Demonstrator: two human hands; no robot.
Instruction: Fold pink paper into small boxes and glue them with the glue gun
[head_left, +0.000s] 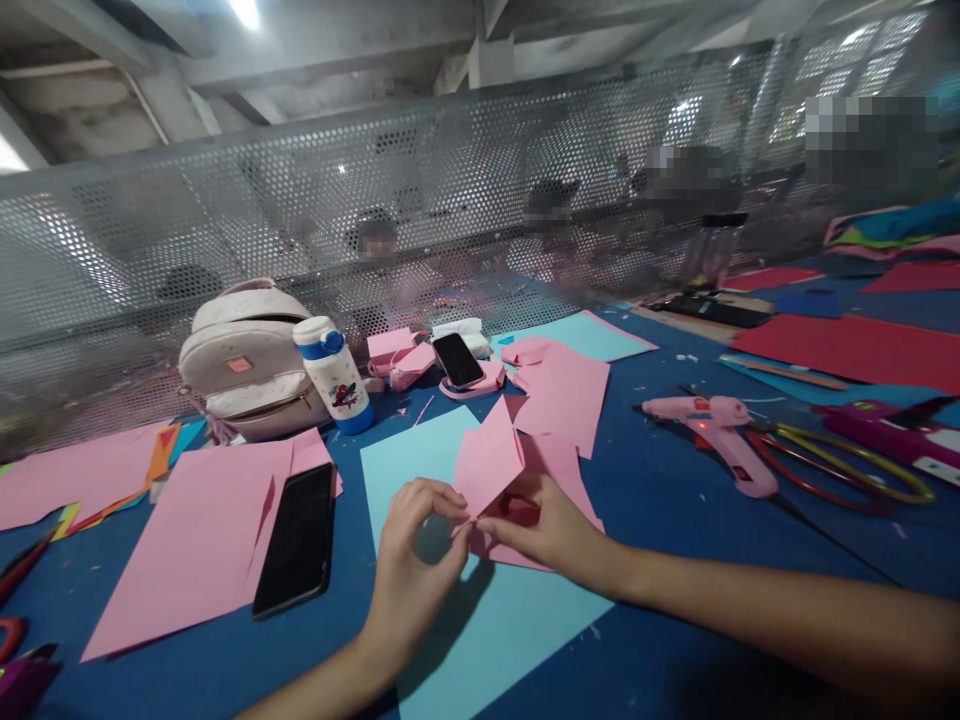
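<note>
My left hand [416, 570] pinches the lower corner of a folded pink paper piece [489, 462] between thumb and fingertips. My right hand [547, 525] grips the same pink paper from the right, its fingers closed on the folds. The paper stands partly upright above a light blue sheet [480, 620] that lies flat on the blue table [675, 500]. More pink paper [562, 395] lies just behind my hands.
A black phone [296, 540] rests on a large pink sheet [195, 540] at left. A backpack [244, 365], a bottle [335, 375] and a second phone [457, 360] stand further back. A pink glue gun [720, 430] and scissors [840, 460] lie at right. A mesh screen [450, 200] closes the back.
</note>
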